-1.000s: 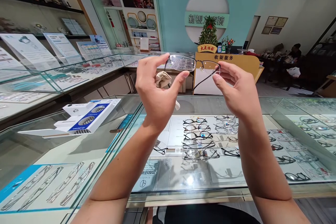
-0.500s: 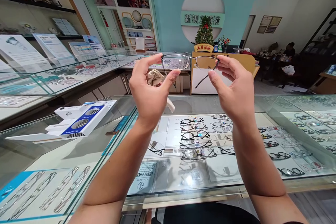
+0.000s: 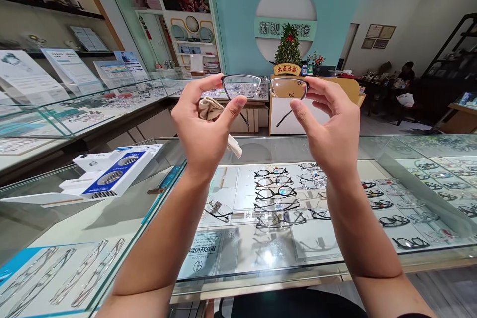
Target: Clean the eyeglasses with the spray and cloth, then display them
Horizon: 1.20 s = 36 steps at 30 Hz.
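A pair of eyeglasses (image 3: 242, 75) with a thin dark upper rim is held up in front of me above the glass counter. My left hand (image 3: 204, 124) pinches its left end between thumb and forefinger. Bunched in that same palm is a beige cleaning cloth (image 3: 209, 108), with one corner hanging below the wrist side. My right hand (image 3: 328, 121) grips the right end of the frame near the hinge, thumb below and fingers above. One dark temple slants down between the hands.
Below my forearms a glass display case (image 3: 268, 278) holds rows of eyeglasses (image 3: 276, 193). An unfolded white and blue box (image 3: 115, 175) lies on the glass at left. Card stands (image 3: 33, 77) line another counter. Farther back are a reception desk (image 3: 346, 90) and a person (image 3: 407, 73).
The eyeglasses have tilted so the lenses face me more fully. My left hand has shifted slightly left and lower with the cloth; the whole view has moved a little.
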Tool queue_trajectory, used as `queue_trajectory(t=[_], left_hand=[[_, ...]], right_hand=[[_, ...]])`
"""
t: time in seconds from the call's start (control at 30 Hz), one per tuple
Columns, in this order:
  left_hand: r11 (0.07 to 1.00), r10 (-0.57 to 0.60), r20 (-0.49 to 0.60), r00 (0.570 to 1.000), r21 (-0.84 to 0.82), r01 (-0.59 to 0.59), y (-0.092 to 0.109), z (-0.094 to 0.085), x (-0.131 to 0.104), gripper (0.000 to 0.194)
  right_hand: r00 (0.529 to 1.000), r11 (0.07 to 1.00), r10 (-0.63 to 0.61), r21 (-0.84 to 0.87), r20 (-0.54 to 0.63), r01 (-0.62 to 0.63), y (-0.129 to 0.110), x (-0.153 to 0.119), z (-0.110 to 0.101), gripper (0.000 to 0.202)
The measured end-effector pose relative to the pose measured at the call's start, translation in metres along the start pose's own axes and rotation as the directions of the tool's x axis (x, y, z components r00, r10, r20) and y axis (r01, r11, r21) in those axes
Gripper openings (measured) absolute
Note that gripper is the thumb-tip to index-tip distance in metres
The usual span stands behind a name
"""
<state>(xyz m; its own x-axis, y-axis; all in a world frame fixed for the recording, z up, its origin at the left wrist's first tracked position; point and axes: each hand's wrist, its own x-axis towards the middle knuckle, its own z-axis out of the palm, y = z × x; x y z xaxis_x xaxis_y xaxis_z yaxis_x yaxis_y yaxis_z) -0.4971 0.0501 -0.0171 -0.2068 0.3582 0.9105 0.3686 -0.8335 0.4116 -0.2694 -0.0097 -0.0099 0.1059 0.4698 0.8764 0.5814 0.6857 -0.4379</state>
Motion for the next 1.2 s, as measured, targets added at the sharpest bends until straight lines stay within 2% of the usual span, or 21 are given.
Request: queue_trajectory(t=[0.2, 0.4, 0.73, 0.93, 1.2], left_hand=[[1.0, -0.01, -0.021, 1.0, 0.014, 0.01, 0.002, 0.001, 0.001, 0.064], [0.999, 0.014, 0.016, 1.0, 0.046, -0.015, -0.003, 0.0, 0.001, 0.069], [0.997, 0.065, -0.032, 0.997, 0.047, -0.064, 0.008, -0.001, -0.001, 0.053], [0.998, 0.055, -0.003, 0.998, 0.03, -0.055, 0.006, -0.002, 0.0, 0.059], [0.997, 0.072, 0.01, 0.997, 0.031, -0.072, -0.002, 0.002, 0.0, 0.057]], right_hand=[[1.0, 0.999, -0.024, -0.041, -0.003, 0.024, 0.0, -0.001, -0.001, 0.044], [0.999, 0.997, -0.046, -0.063, 0.003, 0.046, 0.002, -0.001, -0.002, 0.043], [0.999, 0.998, -0.041, -0.039, 0.005, 0.041, 0.006, 0.001, 0.0, 0.042], [1.0, 0.999, -0.024, -0.026, 0.016, 0.024, 0.007, 0.001, 0.002, 0.046], [0.99, 0.981, -0.133, -0.148, -0.049, 0.125, 0.001, -0.004, 0.009, 0.055]])
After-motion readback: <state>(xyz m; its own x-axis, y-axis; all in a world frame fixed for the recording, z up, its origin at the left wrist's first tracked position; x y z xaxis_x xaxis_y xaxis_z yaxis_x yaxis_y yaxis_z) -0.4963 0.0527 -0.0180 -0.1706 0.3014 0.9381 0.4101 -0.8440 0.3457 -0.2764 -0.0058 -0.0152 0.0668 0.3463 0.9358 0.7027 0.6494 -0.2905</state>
